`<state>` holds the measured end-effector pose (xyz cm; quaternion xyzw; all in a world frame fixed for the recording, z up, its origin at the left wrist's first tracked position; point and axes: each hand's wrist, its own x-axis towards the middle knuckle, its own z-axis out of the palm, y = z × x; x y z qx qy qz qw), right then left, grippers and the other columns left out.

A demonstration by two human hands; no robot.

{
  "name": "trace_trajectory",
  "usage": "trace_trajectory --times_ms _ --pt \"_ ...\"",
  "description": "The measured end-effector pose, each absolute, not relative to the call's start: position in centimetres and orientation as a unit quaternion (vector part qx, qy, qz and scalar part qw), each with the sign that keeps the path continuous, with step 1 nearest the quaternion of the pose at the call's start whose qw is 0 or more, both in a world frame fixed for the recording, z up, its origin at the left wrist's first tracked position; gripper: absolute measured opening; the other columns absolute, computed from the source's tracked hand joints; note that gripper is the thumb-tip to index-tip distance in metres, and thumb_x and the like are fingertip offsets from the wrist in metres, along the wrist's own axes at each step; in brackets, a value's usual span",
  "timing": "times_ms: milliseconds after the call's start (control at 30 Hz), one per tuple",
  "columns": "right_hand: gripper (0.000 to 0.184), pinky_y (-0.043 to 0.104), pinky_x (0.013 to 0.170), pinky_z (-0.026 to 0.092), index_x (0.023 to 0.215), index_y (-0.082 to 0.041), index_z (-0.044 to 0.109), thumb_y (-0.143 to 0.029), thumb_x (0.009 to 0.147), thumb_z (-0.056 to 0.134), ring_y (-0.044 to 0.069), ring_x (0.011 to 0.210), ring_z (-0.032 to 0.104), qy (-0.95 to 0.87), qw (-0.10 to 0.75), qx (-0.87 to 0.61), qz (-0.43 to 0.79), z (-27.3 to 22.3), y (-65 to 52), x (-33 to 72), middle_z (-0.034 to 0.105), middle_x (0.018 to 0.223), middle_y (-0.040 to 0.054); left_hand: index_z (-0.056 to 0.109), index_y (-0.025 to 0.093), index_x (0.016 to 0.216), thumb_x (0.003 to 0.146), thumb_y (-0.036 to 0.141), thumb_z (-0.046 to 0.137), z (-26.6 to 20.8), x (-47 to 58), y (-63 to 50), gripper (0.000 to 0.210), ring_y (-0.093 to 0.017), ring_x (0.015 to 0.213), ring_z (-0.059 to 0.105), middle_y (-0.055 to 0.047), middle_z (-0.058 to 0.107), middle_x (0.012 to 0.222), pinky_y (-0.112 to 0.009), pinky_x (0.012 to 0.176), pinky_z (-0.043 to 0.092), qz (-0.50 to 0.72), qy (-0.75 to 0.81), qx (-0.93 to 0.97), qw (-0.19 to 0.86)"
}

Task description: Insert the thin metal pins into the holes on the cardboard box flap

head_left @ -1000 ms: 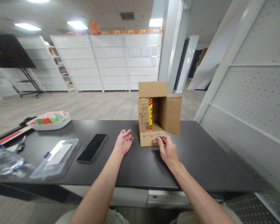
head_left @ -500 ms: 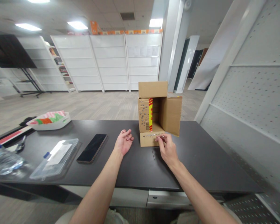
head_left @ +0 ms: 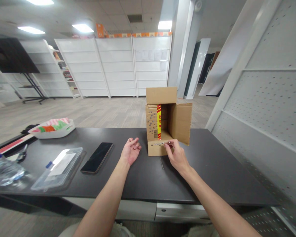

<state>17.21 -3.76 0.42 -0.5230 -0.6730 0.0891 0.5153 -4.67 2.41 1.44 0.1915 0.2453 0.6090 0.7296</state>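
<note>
An open cardboard box (head_left: 182,121) stands on the dark table, its flaps folded out and a yellow-red tape strip (head_left: 159,121) down its left flap. Small round metal pieces dot that left flap, and a row of them runs along the lower front flap (head_left: 154,150). My right hand (head_left: 177,155) is at this lower flap, thumb and fingers pinched together; what they hold is too small to make out. Left of the box, my left hand (head_left: 131,151) rests palm up with loosely curled fingers, holding nothing. A thin metal rod (head_left: 161,163) lies on the table before the box.
A black phone (head_left: 97,157) and a clear plastic case (head_left: 58,168) lie to the left. Beyond them are a water bottle (head_left: 5,169), a white basket (head_left: 54,131) with colourful cloth, and scissors (head_left: 22,153). A perforated white panel (head_left: 268,108) borders the right side.
My right hand has shifted slightly up and left along the lower flap, its fingers still pinched. My left hand has stayed in place.
</note>
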Motion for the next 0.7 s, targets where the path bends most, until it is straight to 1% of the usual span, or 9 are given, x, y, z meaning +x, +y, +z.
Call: trace_trajectory --times_ms 100,300,700 --pt "0.014 0.031 0.073 0.049 0.097 -0.021 0.048 -0.034 0.093 0.047 0.021 0.083 0.065 -0.672 0.517 -0.526 0.072 0.3 -3.6 17.6 0.066 0.088 0.0074 0.043 0.019 0.073 0.064 0.004 0.069 1.4 -4.7 2.5 0.032 -0.004 0.043 0.034 0.004 0.062 0.076 -0.024 0.054 0.036 0.608 0.244 0.196 0.730" --pt "0.015 0.032 0.075 0.049 0.097 -0.021 0.050 -0.035 0.093 0.047 0.021 0.083 0.063 -0.658 0.541 -0.523 0.034 -0.7 -3.5 17.7 0.065 0.089 0.0075 0.042 0.019 0.073 0.063 0.005 0.070 1.3 -4.7 2.6 0.033 -0.004 0.043 0.034 0.004 0.062 0.076 -0.024 0.054 0.036 0.608 0.248 0.197 0.728" --pt "0.018 0.035 0.076 0.049 0.098 -0.020 0.050 -0.037 0.093 0.046 0.022 0.085 0.062 -0.651 0.526 -0.546 0.036 -1.3 -3.2 17.5 0.065 0.091 0.0087 0.041 0.019 0.073 0.063 0.005 0.070 1.3 -4.7 2.5 0.034 -0.003 0.043 0.034 0.004 0.061 0.076 -0.023 0.054 0.036 0.609 0.244 0.194 0.730"
